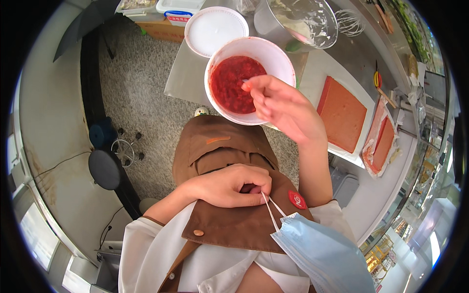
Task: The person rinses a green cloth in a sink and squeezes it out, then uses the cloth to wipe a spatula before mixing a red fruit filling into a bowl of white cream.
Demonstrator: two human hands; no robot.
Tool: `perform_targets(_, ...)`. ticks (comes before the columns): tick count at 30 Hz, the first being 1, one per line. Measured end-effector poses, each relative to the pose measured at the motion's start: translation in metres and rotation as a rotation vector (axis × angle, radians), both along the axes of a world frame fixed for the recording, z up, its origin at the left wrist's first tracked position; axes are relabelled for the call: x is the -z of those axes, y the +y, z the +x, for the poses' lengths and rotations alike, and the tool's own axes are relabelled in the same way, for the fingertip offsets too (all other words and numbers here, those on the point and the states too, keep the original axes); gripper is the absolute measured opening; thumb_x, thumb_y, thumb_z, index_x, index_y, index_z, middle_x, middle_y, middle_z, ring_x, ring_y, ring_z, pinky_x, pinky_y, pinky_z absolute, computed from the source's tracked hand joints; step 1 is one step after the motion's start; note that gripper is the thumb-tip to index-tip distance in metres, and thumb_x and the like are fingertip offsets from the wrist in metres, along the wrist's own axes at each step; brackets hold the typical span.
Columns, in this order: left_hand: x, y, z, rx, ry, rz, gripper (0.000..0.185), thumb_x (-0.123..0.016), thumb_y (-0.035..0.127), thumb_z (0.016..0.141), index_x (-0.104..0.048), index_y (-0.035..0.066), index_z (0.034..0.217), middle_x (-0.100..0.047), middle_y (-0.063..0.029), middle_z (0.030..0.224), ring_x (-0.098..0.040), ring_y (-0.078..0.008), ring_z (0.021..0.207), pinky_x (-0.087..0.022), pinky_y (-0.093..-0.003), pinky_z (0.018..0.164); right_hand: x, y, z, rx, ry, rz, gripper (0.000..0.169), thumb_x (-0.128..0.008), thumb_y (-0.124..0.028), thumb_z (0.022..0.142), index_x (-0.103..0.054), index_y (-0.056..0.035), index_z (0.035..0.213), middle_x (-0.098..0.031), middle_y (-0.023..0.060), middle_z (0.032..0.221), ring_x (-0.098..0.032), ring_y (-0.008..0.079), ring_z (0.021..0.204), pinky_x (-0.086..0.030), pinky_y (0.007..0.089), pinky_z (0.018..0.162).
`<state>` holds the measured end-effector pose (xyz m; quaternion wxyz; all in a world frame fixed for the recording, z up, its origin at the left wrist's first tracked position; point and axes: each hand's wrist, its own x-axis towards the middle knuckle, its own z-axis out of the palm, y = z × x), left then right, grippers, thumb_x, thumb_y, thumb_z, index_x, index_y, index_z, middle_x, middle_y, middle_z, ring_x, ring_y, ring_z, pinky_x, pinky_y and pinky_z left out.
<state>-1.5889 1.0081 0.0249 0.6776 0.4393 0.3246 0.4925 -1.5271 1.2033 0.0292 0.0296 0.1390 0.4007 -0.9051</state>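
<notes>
My left hand [234, 185] is in front of my brown apron [223, 146], its thumb and index finger pinching the white ear loop [270, 212] of a light blue face mask [322, 252]. Over the near right rim of a white plastic bucket [280, 64] is my right hand [282, 104], palm turned inward. Chunky red fruit filling [232, 86] lies in the bucket's lower part. The right fingertips are bunched above it and look stained red. A small greyish bit shows beside them; whether they hold it cannot be made out.
A white lid [217, 31] lies beyond the bucket, near a steel mixing bowl [311, 36] smeared with white cream and a wire whisk [350, 22]. To the right are a reddish-brown sheet cake [342, 115] on white paper and a cut cake strip [383, 146]. A round stool [104, 169] stands left.
</notes>
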Motion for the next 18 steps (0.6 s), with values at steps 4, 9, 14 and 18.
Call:
perform_targets(4,-0.007,0.004,0.001,-0.016,-0.078,-0.017,0.011,-0.060,0.010,0.090,-0.056,0.002,0.084,-0.046,-0.0035,0.075,-0.044,-0.0127,0.065,-0.037,-0.0282,0.059,-0.060,-0.038,0.030,0.086,0.364,0.194,0.024,-0.053,-0.017,0.094,-0.060,0.0016,0.107,-0.049,0.0045,0.081,-0.042,0.0103,0.058,-0.036,0.0253,0.053)
perform_targets(9,-0.003,0.006,0.003,0.038,-0.064,-0.008,0.010,-0.060,0.009,0.090,-0.057,0.002,0.085,-0.047,-0.0040,0.075,-0.045,-0.0133,0.066,-0.037,-0.0286,0.060,-0.100,-0.032,0.037,-0.374,0.668,0.125,0.025,-0.063,-0.010,0.089,-0.068,-0.0092,0.114,-0.047,0.0029,0.089,-0.045,0.0138,0.074,-0.037,0.0243,0.063)
perform_targets(14,-0.001,0.006,0.008,0.060,0.020,0.006,0.008,-0.060,0.009,0.089,-0.057,0.002,0.085,-0.047,-0.0040,0.076,-0.046,-0.0130,0.067,-0.037,-0.0284,0.060,-0.132,-0.020,0.030,-0.857,0.345,-0.124,0.032,-0.068,-0.005,0.085,-0.070,-0.0148,0.116,-0.047,0.0030,0.093,-0.049,0.0136,0.076,-0.039,0.0229,0.063)
perform_targets(18,-0.005,0.009,0.008,0.078,0.013,-0.048,0.008,-0.061,0.008,0.088,-0.058,0.002,0.085,-0.048,-0.0036,0.078,-0.046,-0.0126,0.067,-0.038,-0.0280,0.060,-0.097,-0.039,0.062,-0.479,0.712,-0.062,0.032,-0.069,-0.004,0.084,-0.071,-0.0142,0.114,-0.047,0.0043,0.093,-0.051,0.0143,0.073,-0.039,0.0220,0.061)
